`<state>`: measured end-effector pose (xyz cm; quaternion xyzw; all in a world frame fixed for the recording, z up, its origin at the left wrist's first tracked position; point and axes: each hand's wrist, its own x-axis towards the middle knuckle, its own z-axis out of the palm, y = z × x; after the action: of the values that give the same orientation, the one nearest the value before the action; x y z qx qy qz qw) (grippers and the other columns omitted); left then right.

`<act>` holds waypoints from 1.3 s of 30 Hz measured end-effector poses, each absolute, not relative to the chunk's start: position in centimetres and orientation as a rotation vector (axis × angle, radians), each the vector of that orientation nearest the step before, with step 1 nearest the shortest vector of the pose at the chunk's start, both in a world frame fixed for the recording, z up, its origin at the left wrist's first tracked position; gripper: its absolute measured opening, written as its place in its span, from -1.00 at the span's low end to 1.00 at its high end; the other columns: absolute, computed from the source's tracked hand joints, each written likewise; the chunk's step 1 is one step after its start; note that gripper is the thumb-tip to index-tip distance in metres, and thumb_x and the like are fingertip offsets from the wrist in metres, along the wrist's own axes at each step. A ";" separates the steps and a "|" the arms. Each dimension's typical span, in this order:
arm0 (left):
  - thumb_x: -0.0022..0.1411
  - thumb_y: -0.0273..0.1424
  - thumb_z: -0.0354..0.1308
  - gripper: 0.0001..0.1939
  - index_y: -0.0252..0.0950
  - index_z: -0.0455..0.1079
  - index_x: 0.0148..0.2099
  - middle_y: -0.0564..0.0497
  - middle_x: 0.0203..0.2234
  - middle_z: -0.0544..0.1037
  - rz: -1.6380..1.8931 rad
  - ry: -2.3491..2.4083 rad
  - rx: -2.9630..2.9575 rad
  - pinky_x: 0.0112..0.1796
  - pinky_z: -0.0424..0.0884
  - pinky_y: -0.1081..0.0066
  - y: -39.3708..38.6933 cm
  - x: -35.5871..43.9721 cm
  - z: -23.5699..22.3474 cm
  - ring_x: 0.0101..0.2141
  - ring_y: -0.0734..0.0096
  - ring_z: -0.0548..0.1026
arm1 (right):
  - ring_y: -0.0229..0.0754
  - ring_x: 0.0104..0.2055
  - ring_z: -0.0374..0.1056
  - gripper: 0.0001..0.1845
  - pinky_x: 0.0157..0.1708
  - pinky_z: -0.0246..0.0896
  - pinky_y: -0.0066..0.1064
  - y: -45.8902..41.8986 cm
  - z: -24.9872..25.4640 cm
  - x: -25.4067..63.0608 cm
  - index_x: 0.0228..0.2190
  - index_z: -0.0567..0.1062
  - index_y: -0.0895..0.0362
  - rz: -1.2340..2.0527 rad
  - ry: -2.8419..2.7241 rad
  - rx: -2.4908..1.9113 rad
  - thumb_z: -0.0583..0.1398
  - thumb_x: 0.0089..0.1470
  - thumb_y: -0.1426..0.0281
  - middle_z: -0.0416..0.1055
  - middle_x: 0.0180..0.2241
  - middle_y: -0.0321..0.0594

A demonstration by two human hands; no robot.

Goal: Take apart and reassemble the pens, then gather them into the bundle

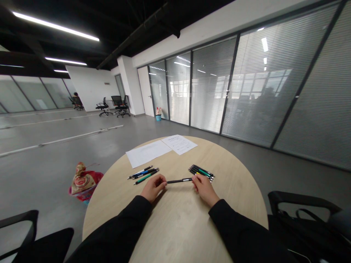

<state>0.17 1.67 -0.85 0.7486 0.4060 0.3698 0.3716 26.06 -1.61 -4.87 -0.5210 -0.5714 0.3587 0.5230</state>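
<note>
Head view, looking forward and down over a round, pale wood-grain worktop (178, 223). Lower centre of the frame: the left hand (153, 187) and the right hand (204, 188), both emerging from black sleeves (120, 219), hold a black pen (178, 180) level between them. Grip: pressed together on both sides, the left fingers (161, 183) pinching the pen's dark end and the right fingers (195, 179) pinching its silver end (the thumbs are hard to make out from this angle). Just beyond the left hand, three pens (144, 174) with blue, black and green barrels lie close together. Just beyond the right hand, a tighter bunch of pens (201, 171) with green and yellow markings lies slightly fanned. Upper part of the worktop: two sheets of paper (164, 148) lie side by side, overlapping slightly. Left of the worktop, a crumpled red-and-gold bag (83, 181) sits on the grey floor (49, 171). Lower corners of the frame: black chair armrests (301, 199). Upper left of the frame: office chairs (103, 107) and a seated person (77, 100). Right half of the frame: a glass partition with blinds (211, 86).
</note>
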 end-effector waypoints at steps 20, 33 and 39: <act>0.13 -0.25 0.19 -0.78 -0.31 0.33 -0.37 0.09 -0.55 0.44 0.948 1.055 1.879 -0.43 0.28 0.45 1.6 0.3 -1.0 -0.51 0.44 0.37 | -0.26 -0.55 0.29 -0.71 -0.55 0.14 -0.47 -1.6 -4.8 26.0 -0.27 0.56 0.17 0.804 -1.429 -1.266 0.15 0.08 0.25 0.45 -0.50 -0.25; 0.12 -0.30 0.20 -0.79 -0.32 0.34 -0.26 0.11 -0.51 0.39 0.941 1.002 1.846 -0.43 0.27 0.47 2.0 0.2 -1.8 -0.50 0.48 0.36 | -0.26 -0.50 0.24 -0.80 -0.50 0.08 -0.47 -2.2 -4.1 25.9 -0.35 0.54 0.15 0.653 -1.585 -1.307 0.14 0.08 0.34 0.36 -0.53 -0.30; 0.12 -0.30 0.20 -0.81 -0.33 0.36 -0.31 0.10 -0.53 0.40 0.928 1.047 1.882 -0.43 0.26 0.46 1.8 0.2 -1.4 -0.50 0.46 0.35 | -0.25 -0.50 0.24 -0.79 -0.50 0.06 -0.46 -2.4 -4.0 25.9 -0.39 0.53 0.14 0.653 -1.598 -1.311 0.13 0.11 0.31 0.34 -0.56 -0.32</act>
<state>0.18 1.81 -1.41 0.7396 0.4117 0.3648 0.3878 25.85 -2.36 -3.99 -0.5343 -0.6516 0.2663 0.4680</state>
